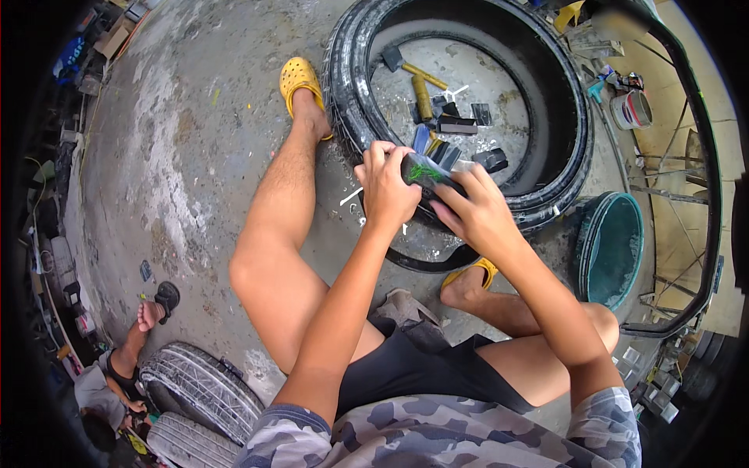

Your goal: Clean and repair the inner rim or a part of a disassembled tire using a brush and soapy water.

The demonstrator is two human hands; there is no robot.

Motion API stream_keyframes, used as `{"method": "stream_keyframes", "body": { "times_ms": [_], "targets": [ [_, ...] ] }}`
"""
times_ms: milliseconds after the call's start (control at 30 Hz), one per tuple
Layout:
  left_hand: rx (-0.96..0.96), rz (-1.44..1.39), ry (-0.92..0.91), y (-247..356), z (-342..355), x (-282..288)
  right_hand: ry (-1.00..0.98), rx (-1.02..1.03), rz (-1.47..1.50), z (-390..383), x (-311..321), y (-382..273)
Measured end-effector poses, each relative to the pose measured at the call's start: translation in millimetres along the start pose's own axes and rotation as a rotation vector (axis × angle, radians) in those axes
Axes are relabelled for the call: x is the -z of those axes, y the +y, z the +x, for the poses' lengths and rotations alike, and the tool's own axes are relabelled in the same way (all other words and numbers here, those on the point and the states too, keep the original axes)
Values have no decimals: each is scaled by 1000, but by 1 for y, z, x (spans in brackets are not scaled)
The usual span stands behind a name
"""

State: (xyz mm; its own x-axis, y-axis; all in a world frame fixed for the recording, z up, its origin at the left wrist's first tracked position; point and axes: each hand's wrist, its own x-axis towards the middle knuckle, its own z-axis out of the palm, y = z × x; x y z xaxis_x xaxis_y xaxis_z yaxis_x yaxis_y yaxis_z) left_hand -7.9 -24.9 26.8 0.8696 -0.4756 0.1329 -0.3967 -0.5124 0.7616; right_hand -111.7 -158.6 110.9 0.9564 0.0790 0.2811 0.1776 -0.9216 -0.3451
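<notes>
Between my hands, over the near rim of a large black tyre (356, 105) lying on its side, is a dark rectangular piece (422, 171) with green markings and a shiny surface. My left hand (390, 187) grips its left end, thumb along the near edge. The fingers of my right hand (476, 204) are bent round its right end, slightly smeared by motion. Beyond the piece, inside the tyre's opening, lie a yellow-handled tool with a dark head (421, 74), a yellow cylinder (422, 97), a dark open box (457, 125) and several black pieces (490, 160).
A teal bucket (612, 249) stands right of the tyre, with a smaller white bucket (630, 110) farther back. A black-edged frame (711, 195) curves along the right. More tyres (201, 390) and another person (117, 382) are at the lower left. My feet wear yellow clogs (299, 78).
</notes>
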Motion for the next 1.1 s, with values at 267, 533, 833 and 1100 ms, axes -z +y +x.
{"method": "stream_keyframes", "body": {
  "times_ms": [267, 533, 833, 1100],
  "targets": [
    [30, -1, -14, -3, -5, 7, 53, -111, 86, -18, 11, 6],
    [-71, -44, -111, -15, -3, 13, 134, -174, -35, -4, -16, -12],
    [11, 143, -14, -8, -47, 24, 178, -306, -80, 4, -25, -9],
    [-378, 76, -162, -19, -27, 25, 173, -466, -65, -45, -19, -8]
  ]
}}
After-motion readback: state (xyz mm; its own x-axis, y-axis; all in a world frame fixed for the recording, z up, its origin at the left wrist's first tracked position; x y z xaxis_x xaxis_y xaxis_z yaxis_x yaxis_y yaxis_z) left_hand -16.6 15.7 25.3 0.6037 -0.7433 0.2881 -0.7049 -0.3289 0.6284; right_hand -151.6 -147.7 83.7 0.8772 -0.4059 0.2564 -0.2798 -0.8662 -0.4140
